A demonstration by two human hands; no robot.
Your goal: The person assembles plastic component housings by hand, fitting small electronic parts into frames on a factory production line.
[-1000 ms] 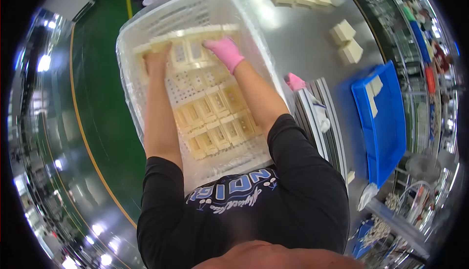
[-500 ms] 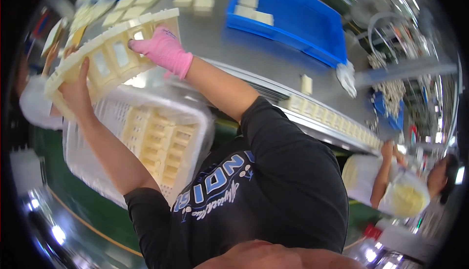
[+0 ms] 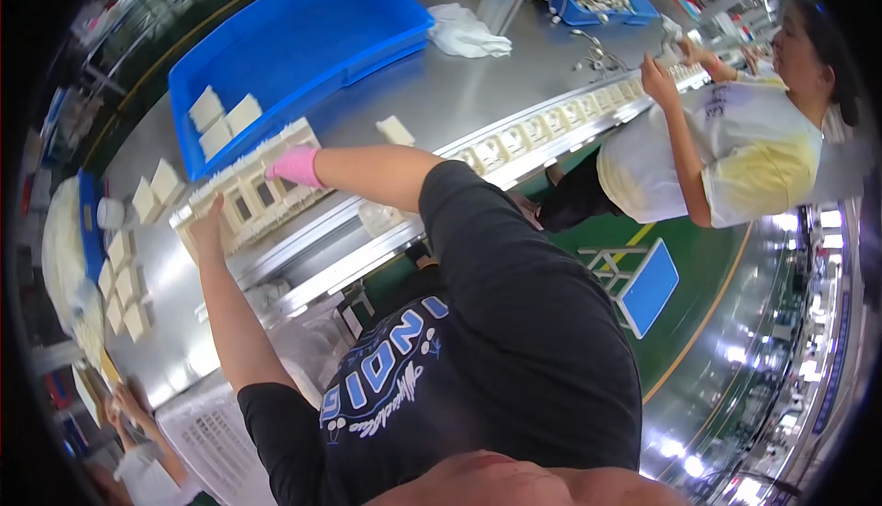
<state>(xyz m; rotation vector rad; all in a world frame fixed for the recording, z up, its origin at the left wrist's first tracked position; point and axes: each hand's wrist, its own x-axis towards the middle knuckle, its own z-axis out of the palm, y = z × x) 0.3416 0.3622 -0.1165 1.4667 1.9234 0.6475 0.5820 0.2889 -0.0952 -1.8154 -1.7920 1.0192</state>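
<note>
A long cream plastic tray-like strip with a row of rectangular openings (image 3: 246, 189) is between my two hands, over the metal table beside the conveyor rail. My bare left hand (image 3: 209, 226) is closed round its left end. My right hand (image 3: 296, 167), in a pink glove, grips it towards the right end; some fingertips are hidden behind it. Just beyond the strip, several cream square pieces (image 3: 243, 115) lie in the near left corner of a large blue bin (image 3: 303, 28). One small cream piece (image 3: 395, 130) lies on the table to the right.
More cream pieces (image 3: 136, 320) lie on the table at left. A conveyor (image 3: 551, 129) carries a row of cream parts to the right, where a co-worker (image 3: 726, 139) stands. A white plastic crate (image 3: 220, 437) is below my left arm. A white glove (image 3: 464, 33) lies beside the bin.
Both hands have carried the cream strip from above the crate over to the table by the blue bin. My view has swung to the right, bringing more of the co-worker into sight.
</note>
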